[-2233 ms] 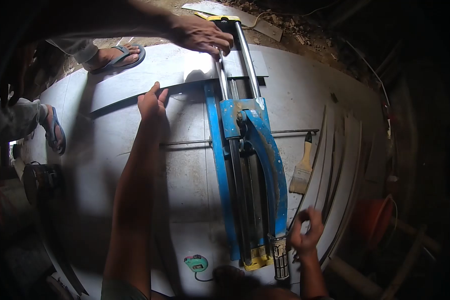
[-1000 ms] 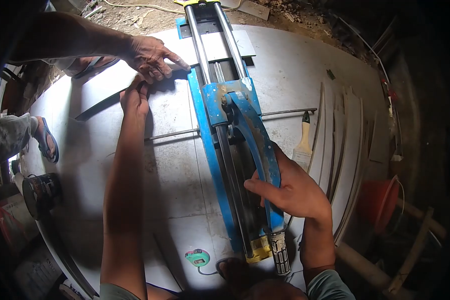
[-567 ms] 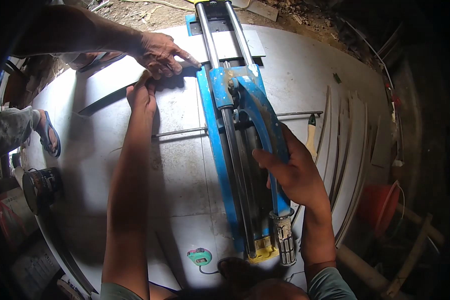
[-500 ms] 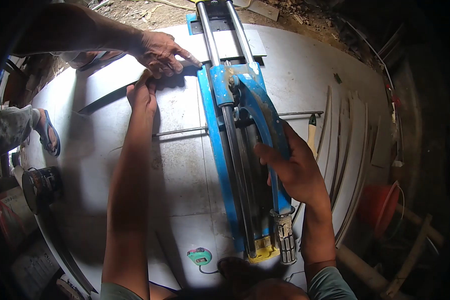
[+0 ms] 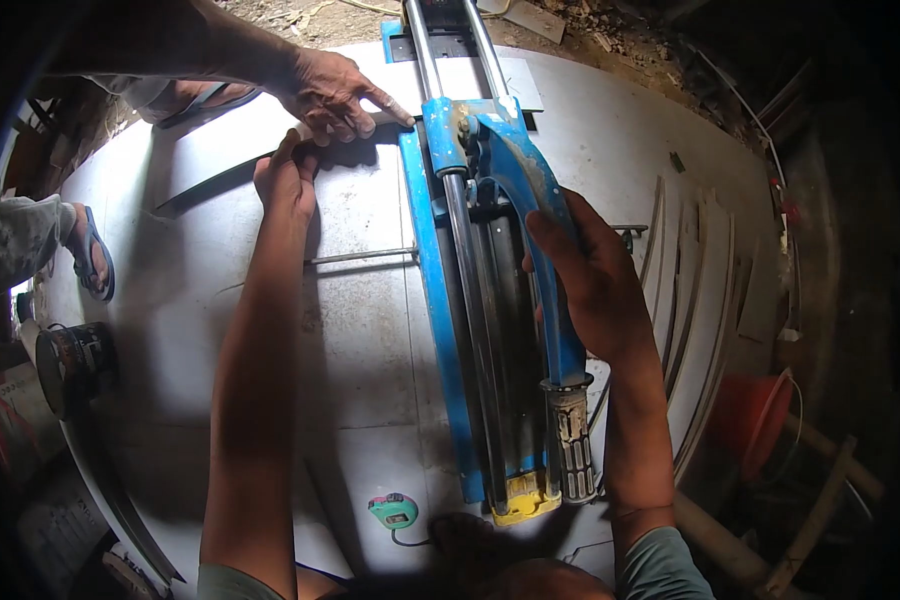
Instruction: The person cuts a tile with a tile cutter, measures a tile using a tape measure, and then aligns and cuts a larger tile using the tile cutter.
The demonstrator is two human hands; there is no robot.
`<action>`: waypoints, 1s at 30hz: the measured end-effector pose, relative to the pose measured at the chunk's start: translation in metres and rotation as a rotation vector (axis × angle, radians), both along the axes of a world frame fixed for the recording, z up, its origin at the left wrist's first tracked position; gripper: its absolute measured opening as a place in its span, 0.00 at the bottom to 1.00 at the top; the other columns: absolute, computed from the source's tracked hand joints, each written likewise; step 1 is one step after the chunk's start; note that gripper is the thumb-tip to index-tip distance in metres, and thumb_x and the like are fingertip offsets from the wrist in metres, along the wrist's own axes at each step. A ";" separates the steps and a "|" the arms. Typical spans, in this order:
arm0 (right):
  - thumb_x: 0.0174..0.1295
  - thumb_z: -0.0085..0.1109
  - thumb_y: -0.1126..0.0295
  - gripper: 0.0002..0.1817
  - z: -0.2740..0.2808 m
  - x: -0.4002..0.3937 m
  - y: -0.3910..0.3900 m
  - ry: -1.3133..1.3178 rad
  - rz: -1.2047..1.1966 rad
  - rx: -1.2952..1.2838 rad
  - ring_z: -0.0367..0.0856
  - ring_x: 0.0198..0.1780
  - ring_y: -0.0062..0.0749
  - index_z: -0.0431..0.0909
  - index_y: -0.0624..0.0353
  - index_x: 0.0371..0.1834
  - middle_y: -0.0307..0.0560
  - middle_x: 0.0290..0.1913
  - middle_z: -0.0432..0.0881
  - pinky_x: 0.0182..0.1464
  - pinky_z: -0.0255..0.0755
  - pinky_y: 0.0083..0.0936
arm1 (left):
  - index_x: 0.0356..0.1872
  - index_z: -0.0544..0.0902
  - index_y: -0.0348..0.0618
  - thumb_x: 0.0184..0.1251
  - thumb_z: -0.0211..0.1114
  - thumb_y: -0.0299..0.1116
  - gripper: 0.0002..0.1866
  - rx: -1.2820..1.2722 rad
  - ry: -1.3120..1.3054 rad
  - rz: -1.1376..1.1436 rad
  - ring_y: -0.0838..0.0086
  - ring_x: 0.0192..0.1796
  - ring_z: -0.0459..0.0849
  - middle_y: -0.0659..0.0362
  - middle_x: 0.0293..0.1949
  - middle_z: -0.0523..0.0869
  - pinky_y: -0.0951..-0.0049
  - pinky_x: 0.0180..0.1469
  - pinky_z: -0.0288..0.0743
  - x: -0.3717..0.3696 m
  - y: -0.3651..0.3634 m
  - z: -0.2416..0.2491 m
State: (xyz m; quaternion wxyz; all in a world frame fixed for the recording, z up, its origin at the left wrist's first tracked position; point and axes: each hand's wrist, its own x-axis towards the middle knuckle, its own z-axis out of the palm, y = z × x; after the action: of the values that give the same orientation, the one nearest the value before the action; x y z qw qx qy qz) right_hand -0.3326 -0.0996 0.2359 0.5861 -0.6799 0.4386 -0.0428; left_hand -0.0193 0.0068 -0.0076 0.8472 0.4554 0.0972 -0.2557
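Right hand (image 5: pixel 590 280) wrapped around the blue curved metal lever handle (image 5: pixel 540 250) of the blue manual tile cutter (image 5: pixel 450 330), fingers closed over the lever's upper part, thumb side toward the 2 grey steel guide rails (image 5: pixel 470 300). Lever runs down from the blue carriage (image 5: pixel 460 140) to a grimy ribbed grip (image 5: pixel 573 445) near the cutter's yellow end stop (image 5: pixel 520 497); the hand sits well above that grip.

Left hand (image 5: pixel 288 180), arm stretched forward, fingers curled and pinching the near edge of a long pale tile strip (image 5: pixel 240 135), which lies across the top of the cutter under the rails. Cannot tell how tightly the fingers press. A dark narrow gap runs along the strip's near edge, left of the hand.

Another person's hand (image 5: pixel 335 90) lies on the same strip, just beyond the left hand and touching it, index finger extended toward the carriage.

Cutter lies on a large pale sheet surface (image 5: pixel 350 340). A thin metal rod (image 5: pixel 360 256) sticks out leftward from the cutter base. Small green tape measure (image 5: pixel 393 510) near the bottom end. Several curved cut strips (image 5: pixel 700 290) lie to the right. A sandalled foot (image 5: pixel 88 258) rests at the left edge; a dark round can (image 5: pixel 70 365) below it.
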 end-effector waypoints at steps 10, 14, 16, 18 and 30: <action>0.71 0.56 0.45 0.28 -0.009 -0.007 0.007 0.003 0.025 -0.018 0.78 0.23 0.21 0.75 0.57 0.61 0.40 0.30 0.78 0.27 0.74 0.24 | 0.47 0.80 0.32 0.67 0.71 0.26 0.13 -0.002 -0.047 0.030 0.64 0.46 0.88 0.50 0.44 0.86 0.63 0.48 0.86 0.000 0.002 -0.007; 0.70 0.55 0.42 0.30 0.000 0.000 -0.003 0.013 0.025 -0.010 0.78 0.23 0.23 0.76 0.61 0.56 0.41 0.29 0.76 0.28 0.72 0.26 | 0.44 0.73 0.30 0.65 0.72 0.25 0.16 -0.046 -0.060 -0.001 0.56 0.46 0.88 0.43 0.45 0.84 0.56 0.49 0.90 0.001 -0.005 -0.009; 0.70 0.56 0.43 0.30 0.000 0.000 -0.005 0.027 0.028 -0.002 0.78 0.23 0.22 0.76 0.59 0.58 0.40 0.30 0.77 0.28 0.73 0.25 | 0.43 0.73 0.29 0.65 0.73 0.26 0.17 -0.041 -0.034 -0.004 0.56 0.46 0.88 0.43 0.45 0.84 0.56 0.49 0.90 -0.001 -0.005 -0.004; 0.71 0.57 0.45 0.29 -0.008 -0.006 0.001 0.030 0.032 0.000 0.78 0.23 0.21 0.75 0.56 0.63 0.39 0.32 0.78 0.27 0.75 0.24 | 0.43 0.73 0.28 0.65 0.73 0.27 0.17 -0.044 -0.052 -0.006 0.56 0.46 0.89 0.43 0.45 0.84 0.56 0.49 0.90 0.000 0.002 -0.005; 0.70 0.55 0.42 0.30 -0.012 -0.009 0.003 -0.016 0.015 -0.011 0.76 0.24 0.21 0.77 0.61 0.54 0.41 0.31 0.76 0.28 0.72 0.25 | 0.46 0.79 0.32 0.69 0.71 0.30 0.13 0.023 -0.026 0.022 0.64 0.43 0.88 0.50 0.42 0.87 0.68 0.41 0.85 -0.004 -0.004 -0.007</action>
State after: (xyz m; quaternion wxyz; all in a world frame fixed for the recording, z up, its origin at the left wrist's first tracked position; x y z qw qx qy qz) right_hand -0.3413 -0.0963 0.2236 0.5862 -0.6860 0.4286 -0.0461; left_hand -0.0235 0.0030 -0.0142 0.8459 0.4671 0.0943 -0.2394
